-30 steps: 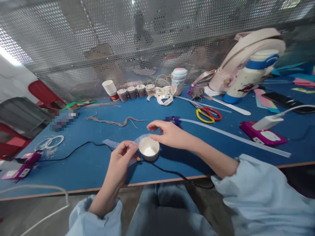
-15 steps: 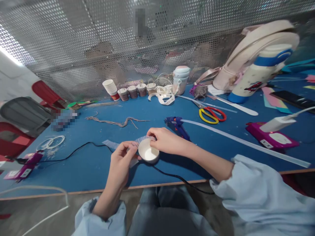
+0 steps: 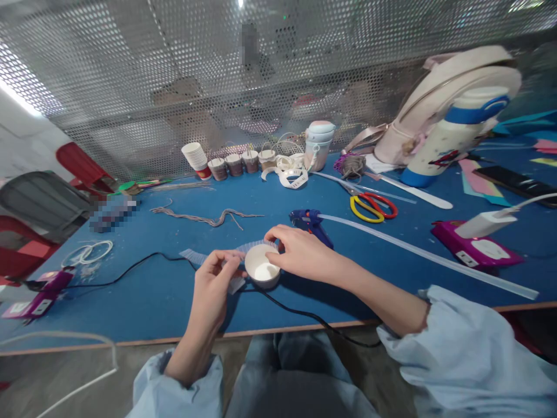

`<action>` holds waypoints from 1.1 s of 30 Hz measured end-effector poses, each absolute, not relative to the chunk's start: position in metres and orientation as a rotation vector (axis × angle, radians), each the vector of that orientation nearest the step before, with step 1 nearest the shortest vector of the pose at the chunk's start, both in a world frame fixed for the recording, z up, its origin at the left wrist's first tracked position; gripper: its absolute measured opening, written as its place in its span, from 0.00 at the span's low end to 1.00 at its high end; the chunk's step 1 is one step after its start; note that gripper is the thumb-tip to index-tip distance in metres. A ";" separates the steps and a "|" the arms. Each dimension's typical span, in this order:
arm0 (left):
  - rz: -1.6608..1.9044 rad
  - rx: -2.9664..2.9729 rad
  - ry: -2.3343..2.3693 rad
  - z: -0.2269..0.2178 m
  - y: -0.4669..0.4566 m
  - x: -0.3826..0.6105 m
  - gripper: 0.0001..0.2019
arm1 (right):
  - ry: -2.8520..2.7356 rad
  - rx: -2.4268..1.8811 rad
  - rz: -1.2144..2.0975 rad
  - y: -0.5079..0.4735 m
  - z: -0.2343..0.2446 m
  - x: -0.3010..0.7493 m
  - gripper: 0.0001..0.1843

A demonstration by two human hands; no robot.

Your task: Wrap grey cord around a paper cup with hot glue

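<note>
A small white paper cup (image 3: 262, 271) sits on the blue table (image 3: 165, 290) near its front edge. A pleated pale blue ribbon strip (image 3: 195, 256) runs from the left around the cup's far rim. My left hand (image 3: 217, 278) pinches the strip against the cup's left side, fingers closed. My right hand (image 3: 300, 252) presses the strip onto the cup's right rim with curled fingers. A blue glue gun (image 3: 310, 222) lies just behind my right hand.
A black cable (image 3: 130, 268) crosses the table under the cup. Scissors (image 3: 373, 206), a long clear strip (image 3: 426, 256), grey cord (image 3: 204, 217), several small cups (image 3: 237, 162), a bottle (image 3: 452, 136), a bag (image 3: 439, 87) and purple devices (image 3: 472, 249) lie around. A perforated metal screen (image 3: 130, 87) stands behind.
My right hand came down from above the cup onto its right rim and the ribbon there. My left hand has stayed pinching the strip at the cup's left side.
</note>
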State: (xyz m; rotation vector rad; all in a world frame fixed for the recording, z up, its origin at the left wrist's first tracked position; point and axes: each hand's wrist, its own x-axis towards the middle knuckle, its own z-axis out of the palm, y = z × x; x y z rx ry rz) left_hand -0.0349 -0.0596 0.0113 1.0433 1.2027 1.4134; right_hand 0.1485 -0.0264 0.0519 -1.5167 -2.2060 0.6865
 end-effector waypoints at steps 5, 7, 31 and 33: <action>1.423 1.036 1.198 0.011 -0.058 -0.035 0.11 | -2.236 -1.458 0.652 -0.019 0.051 0.148 0.12; 1.422 1.032 1.192 0.010 -0.058 -0.035 0.11 | -2.262 -1.457 0.641 -0.017 0.051 0.147 0.11; 1.416 0.996 1.185 0.010 -0.056 -0.031 0.11 | -2.395 -1.470 0.493 -0.014 0.051 0.143 0.06; 1.416 0.995 1.188 0.010 -0.055 -0.031 0.11 | -2.395 -1.473 0.493 -0.013 0.052 0.143 0.07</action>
